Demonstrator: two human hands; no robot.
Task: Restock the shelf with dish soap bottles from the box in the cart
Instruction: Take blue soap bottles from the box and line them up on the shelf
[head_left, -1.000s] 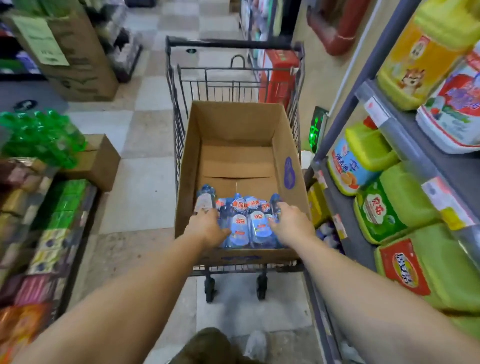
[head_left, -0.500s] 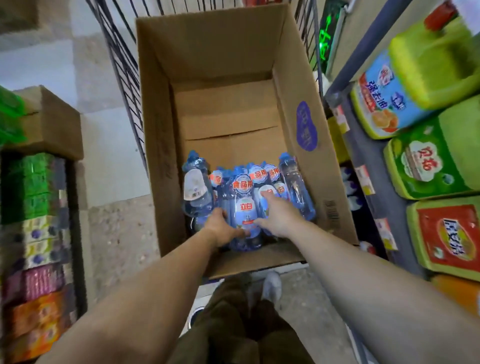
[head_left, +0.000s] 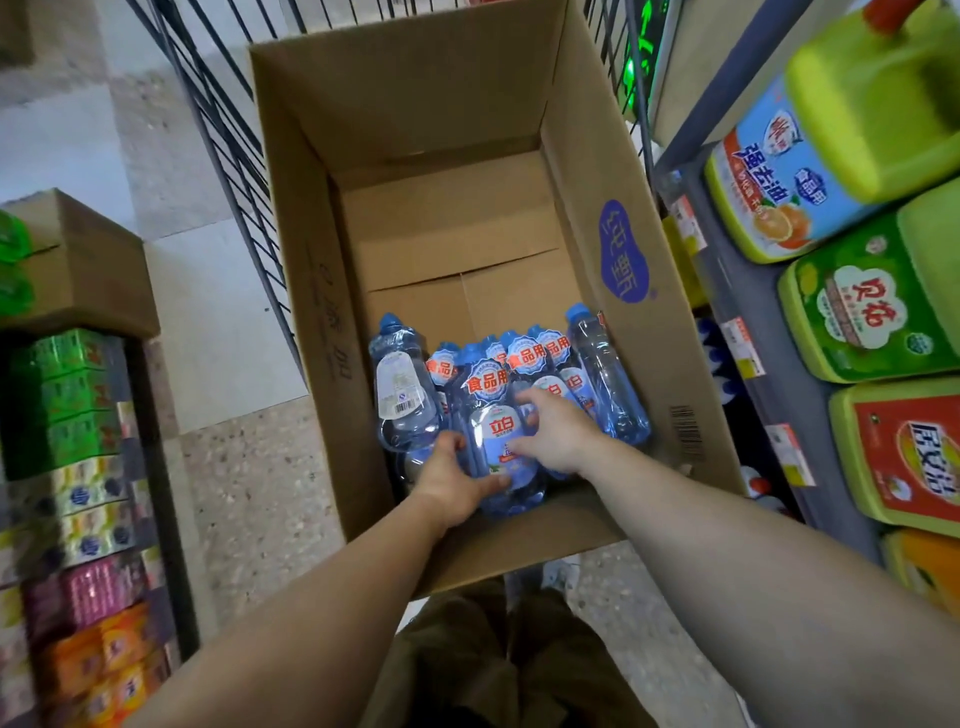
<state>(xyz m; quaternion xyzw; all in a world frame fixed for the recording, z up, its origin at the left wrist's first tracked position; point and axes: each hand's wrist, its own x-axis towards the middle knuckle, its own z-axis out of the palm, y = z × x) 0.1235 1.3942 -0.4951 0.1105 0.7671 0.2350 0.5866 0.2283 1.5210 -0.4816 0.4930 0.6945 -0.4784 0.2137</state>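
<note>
An open cardboard box sits in a wire cart. Several clear blue dish soap bottles lie packed at its near end, the far half bare. My left hand curls around the lower left side of the front bottle, thumb under its base. My right hand rests on that same bottle's right side with fingers spread over its label. One bottle on the left shows its back label. The shelf stands to the right.
Large green and yellow detergent jugs fill the grey shelf to the right. On the left a low rack holds coloured packs and a closed cardboard box. Tiled floor runs left of the cart. My legs are below the box.
The view has leaned in over the box. Both hands went from the box's near rim down onto the bottles and now close around the front one.
</note>
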